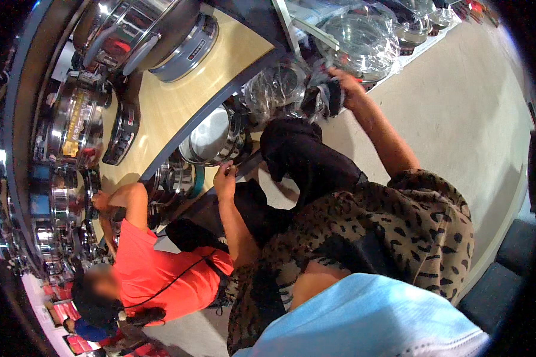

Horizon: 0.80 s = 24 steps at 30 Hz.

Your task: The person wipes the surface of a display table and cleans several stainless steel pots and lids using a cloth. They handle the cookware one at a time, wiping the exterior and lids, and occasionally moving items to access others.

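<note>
My left hand is at the near edge of a shiny steel pan on the lower shelf, its fingers closed at the rim or handle; which one is unclear. My right hand reaches out to the upper right, blurred, with its fingers on a crumpled dark grey cloth or wrap. This lies between clear-plastic-wrapped cookware and a larger wrapped glass or steel piece. My bent knees in dark trousers are just below the shelf.
A person in a red shirt works close on my left, a hand at the upper shelf. Large steel pots and a portable cooker stand on the wooden shelf top. A metal bracket juts near my right hand.
</note>
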Tool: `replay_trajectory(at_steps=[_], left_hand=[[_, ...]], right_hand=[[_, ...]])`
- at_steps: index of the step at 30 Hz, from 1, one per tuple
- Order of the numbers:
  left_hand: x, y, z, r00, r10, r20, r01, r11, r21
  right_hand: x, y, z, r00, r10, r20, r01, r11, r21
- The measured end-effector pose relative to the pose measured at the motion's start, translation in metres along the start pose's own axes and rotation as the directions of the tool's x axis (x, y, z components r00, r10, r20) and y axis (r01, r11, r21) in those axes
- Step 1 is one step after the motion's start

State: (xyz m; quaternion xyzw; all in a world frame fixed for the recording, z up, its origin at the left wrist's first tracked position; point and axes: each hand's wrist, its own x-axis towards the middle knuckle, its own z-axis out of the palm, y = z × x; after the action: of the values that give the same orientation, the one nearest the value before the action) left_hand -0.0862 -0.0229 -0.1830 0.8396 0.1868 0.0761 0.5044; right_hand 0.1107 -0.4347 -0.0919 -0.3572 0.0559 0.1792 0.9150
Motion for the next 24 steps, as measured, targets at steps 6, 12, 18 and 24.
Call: replay_trajectory(at_steps=[6, 12, 18, 24], left_hand=[[0.004, -0.008, 0.002, 0.996, -0.089, 0.002, 0.089, 0.992, -0.092], [0.011, -0.001, 0.011, 0.996, -0.083, 0.024, 0.081, 0.994, 0.072], [0.007, -0.002, 0.007, 0.991, -0.127, 0.033, 0.122, 0.985, 0.121], [0.016, -0.015, 0.001, 0.969, -0.216, 0.12, 0.203, 0.972, 0.115]], right_hand=[[-0.024, -0.122, 0.031, 0.668, -0.695, 0.266, 0.623, 0.328, -0.71], [0.071, -0.132, -0.055, 0.723, -0.418, 0.55, 0.17, -0.664, -0.728], [0.11, -0.124, -0.047, 0.938, -0.219, 0.269, 0.011, -0.755, -0.656], [0.167, -0.119, -0.042, 0.889, -0.249, 0.383, 0.039, -0.793, -0.607]])
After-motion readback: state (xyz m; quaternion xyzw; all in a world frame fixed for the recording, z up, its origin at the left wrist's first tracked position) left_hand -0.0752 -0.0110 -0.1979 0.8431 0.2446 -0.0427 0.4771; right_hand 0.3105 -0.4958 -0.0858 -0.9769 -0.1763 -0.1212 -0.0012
